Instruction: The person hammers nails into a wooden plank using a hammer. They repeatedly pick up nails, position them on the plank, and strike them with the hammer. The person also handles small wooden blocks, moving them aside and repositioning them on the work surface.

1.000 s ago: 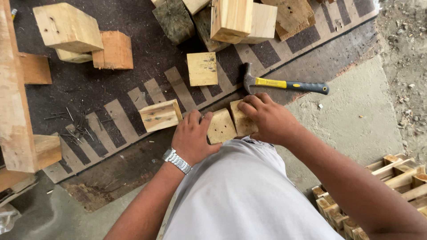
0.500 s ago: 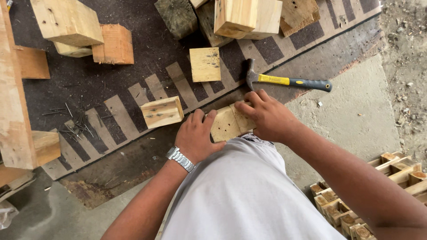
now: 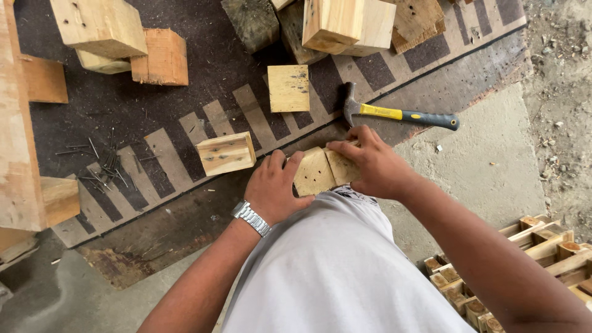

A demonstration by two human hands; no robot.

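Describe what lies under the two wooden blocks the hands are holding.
The two blocks sit between the left hand and right hand, above the person's light grey clothing and the dark mat's edge. Whatever lies directly beneath is covered.

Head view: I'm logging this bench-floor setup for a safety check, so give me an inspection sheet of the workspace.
Surface: dark striped mat on concrete floor.
Job's things: two pale wood blocks side by side, left hand and right hand gripping them.
Clutter: hammer, loose nails, scattered wood blocks, a plank.
Hands: both bare; wristwatch on the left.
Cables: nothing seen.
Surroundings: stacked pallet pieces, gravel at right.
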